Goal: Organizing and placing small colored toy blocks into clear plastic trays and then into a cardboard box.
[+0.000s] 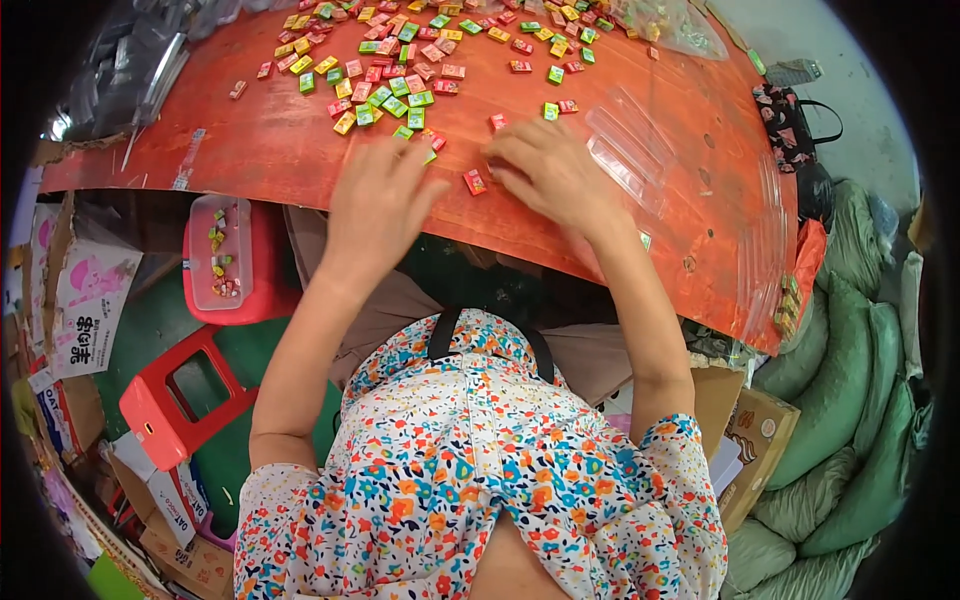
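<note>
Small candy-like boxes (396, 87) in red, green, yellow and pink lie scattered over the far part of the red-orange tabletop (540, 215). My left hand (383, 200) reaches over the near edge of this spread, thumb apart from the fingers. Its fingertips are slightly blurred beside a few green and red boxes. Opposite it, my right hand (556, 172) hovers with loosely bent fingers spread, pointing left. A single red box (474, 181) lies flat between my hands, and another red box (499, 122) lies just beyond the right fingers. Neither hand visibly holds anything.
Clear plastic trays (632, 150) lie right of my right hand, with more stacked along the right edge. A clear bag (680, 25) sits at the far right. Below the table's left side, a plastic tub (205, 262) rests on a red stool; green sacks (825, 385) fill the right side.
</note>
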The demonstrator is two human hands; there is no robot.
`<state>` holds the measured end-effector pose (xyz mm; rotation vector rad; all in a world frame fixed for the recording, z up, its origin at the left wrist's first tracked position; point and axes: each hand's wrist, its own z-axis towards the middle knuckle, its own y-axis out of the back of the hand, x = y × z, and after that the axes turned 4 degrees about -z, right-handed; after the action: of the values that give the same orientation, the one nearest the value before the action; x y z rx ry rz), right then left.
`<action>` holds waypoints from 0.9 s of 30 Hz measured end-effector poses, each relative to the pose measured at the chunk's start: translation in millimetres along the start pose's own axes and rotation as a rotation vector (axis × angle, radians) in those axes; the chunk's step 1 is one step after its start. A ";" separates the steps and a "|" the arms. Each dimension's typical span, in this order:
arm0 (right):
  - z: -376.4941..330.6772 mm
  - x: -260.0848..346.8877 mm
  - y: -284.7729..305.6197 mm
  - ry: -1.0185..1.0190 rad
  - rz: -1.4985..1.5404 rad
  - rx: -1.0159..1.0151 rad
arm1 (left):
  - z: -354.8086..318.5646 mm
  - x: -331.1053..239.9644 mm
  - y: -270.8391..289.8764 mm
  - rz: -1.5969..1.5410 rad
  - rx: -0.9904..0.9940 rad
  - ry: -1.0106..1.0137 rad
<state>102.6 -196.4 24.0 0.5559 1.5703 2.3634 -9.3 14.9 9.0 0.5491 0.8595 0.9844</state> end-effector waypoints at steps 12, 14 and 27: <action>-19.2 -10.9 9.8 -0.289 0.020 -0.036 | 38.2 -10.4 -48.6 -0.200 0.096 -0.020; -17.3 -9.6 4.3 -0.270 -0.027 -0.041 | 56.7 -7.3 -64.2 -0.182 0.144 -0.058; -28.7 6.2 -0.1 -0.233 -0.029 0.011 | 6.1 -7.4 -6.1 -0.237 0.238 -0.034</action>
<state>84.3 -217.5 15.0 0.7741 1.4771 2.1793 -3.4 5.3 10.7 0.6474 0.9928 0.6594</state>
